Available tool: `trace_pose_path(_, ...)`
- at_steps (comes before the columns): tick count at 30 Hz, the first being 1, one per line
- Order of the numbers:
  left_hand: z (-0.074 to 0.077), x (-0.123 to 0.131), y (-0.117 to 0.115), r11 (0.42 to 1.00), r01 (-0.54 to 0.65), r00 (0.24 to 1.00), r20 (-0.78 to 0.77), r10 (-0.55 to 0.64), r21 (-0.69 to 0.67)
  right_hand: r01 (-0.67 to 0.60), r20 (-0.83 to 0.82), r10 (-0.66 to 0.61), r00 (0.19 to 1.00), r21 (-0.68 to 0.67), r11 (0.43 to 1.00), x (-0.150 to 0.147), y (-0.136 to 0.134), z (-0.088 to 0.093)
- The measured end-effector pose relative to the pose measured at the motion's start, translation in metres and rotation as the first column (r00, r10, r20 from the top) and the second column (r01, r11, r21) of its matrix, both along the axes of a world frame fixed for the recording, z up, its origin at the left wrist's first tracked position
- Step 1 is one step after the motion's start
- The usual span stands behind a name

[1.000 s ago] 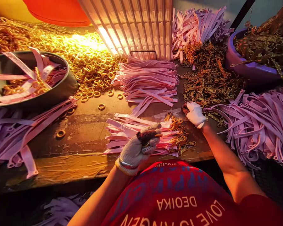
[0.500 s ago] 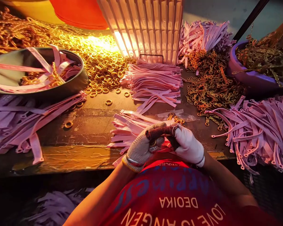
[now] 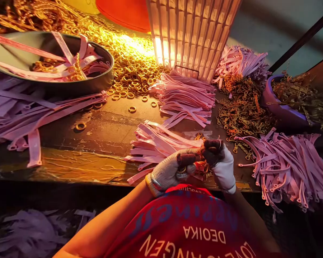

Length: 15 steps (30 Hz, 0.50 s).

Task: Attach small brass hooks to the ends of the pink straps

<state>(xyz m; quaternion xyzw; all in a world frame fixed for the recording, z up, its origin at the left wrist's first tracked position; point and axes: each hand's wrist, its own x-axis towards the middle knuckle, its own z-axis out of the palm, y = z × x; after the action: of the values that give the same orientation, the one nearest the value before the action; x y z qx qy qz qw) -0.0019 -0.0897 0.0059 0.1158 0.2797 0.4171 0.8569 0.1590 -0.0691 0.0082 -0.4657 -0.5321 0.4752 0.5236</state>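
Note:
My left hand point(image 3: 171, 170), in a pale knit glove with dark fingertips, is closed, its fingers curled. A yellowish glint like a small ring shows among those fingers. My right hand point(image 3: 222, 165), in a white glove with dark fingertips, is pinched shut just beside the left fingertips. What the two hands pinch between them is too small and dark to make out. Small gold chain links point(image 3: 206, 172) show below and between the hands. Just beyond the left hand lies a loose bundle of pink straps point(image 3: 153, 145), with looped ends on some.
A green-grey bowl point(image 3: 107, 73) with straps and chains stands at left, beside heaped gold rings point(image 3: 137, 73). Stacked pink straps point(image 3: 185, 95) lie before a ribbed panel point(image 3: 188, 39). Gold chain pieces point(image 3: 244, 107), a purple basin point(image 3: 280, 98) and more straps point(image 3: 293, 168) are at right.
The view has tilted and shifted. My right hand has turned more upright and its fingertips have risen beside the left ones. More gold links show beneath the hands.

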Motion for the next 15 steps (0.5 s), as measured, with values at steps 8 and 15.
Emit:
trace_pose_path(8,-0.006,0.003,0.006,0.994,-0.027,0.996,-0.083,0.035,0.103,0.004,0.031,-0.004,1.000,-0.008,1.000,0.003,-0.007,-0.010)
trace_pose_path(15,0.010,-0.007,-0.007,0.839,-0.063,0.728,-0.550,0.409,0.540,-0.026,-0.148,0.001,0.989,-0.163,0.986,0.003,0.009,-0.018)
